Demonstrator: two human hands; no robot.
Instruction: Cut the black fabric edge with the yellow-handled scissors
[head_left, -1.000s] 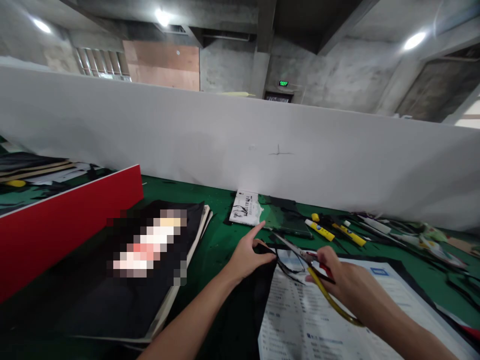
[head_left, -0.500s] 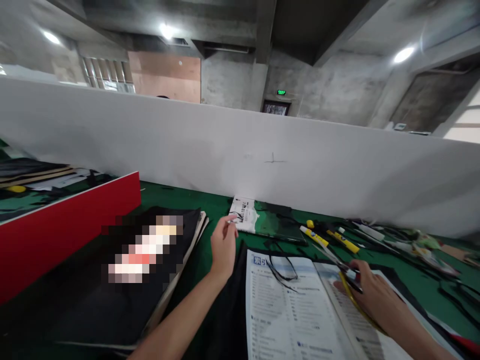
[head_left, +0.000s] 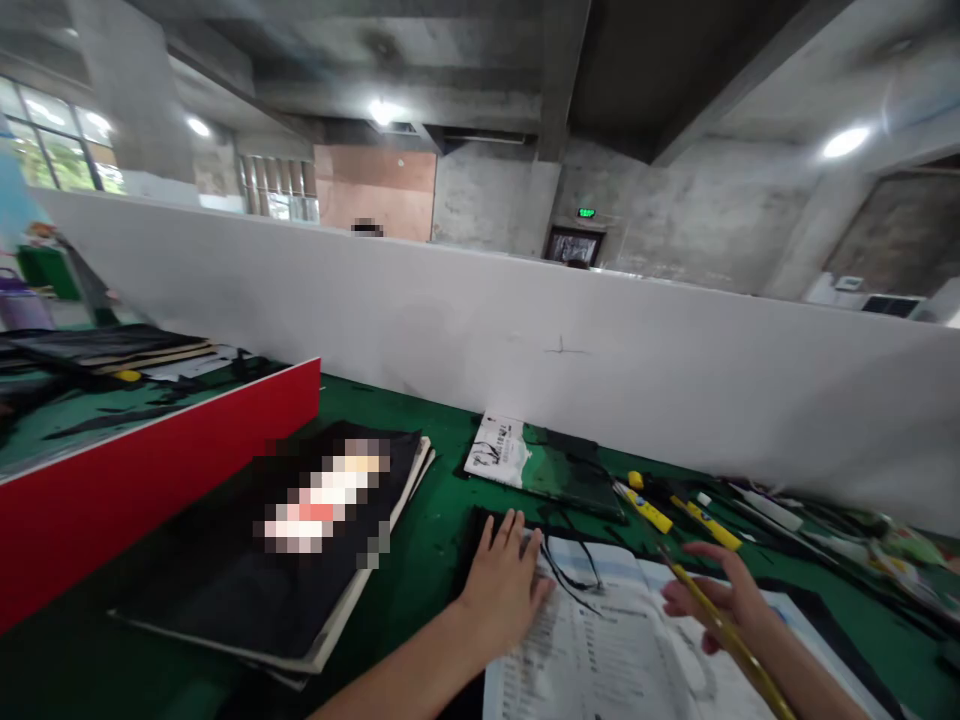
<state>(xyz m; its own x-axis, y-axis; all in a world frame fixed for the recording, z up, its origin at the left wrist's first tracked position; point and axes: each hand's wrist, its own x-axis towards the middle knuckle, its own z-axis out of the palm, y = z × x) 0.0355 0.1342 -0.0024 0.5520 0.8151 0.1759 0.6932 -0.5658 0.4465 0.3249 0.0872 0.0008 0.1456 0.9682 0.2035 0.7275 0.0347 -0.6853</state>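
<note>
Green surface (head_left: 420, 520), scuffed black in places, backed by a long white partition (head_left: 525, 340); red divider board (head_left: 150, 470) at 9 o'clock. Bare concrete room beyond, ceiling lamps lit, green exit sign (head_left: 586, 212) over a dark doorway at 12 o'clock, its lettering too small to read.

Printed sheet (head_left: 600, 650) lies at 6 o'clock, rows of small text blurred, unreadable. A white-and-green booklet (head_left: 540, 462) at 12 o'clock carries dark print, also illegible. Stack of dark boards (head_left: 300, 540) at 9 o'clock. Yellow markers (head_left: 675, 505) at 2 o'clock.

Left hand (head_left: 506, 585) open, palm down, fingers spread flat on the sheet's upper left edge and the black fabric (head_left: 480, 530) under it. Right hand (head_left: 724, 600) loosely curled around a yellow-handled tool (head_left: 724, 630), handle running toward 5 o'clock, above the sheet's right side; the tool's head is blurred
</note>
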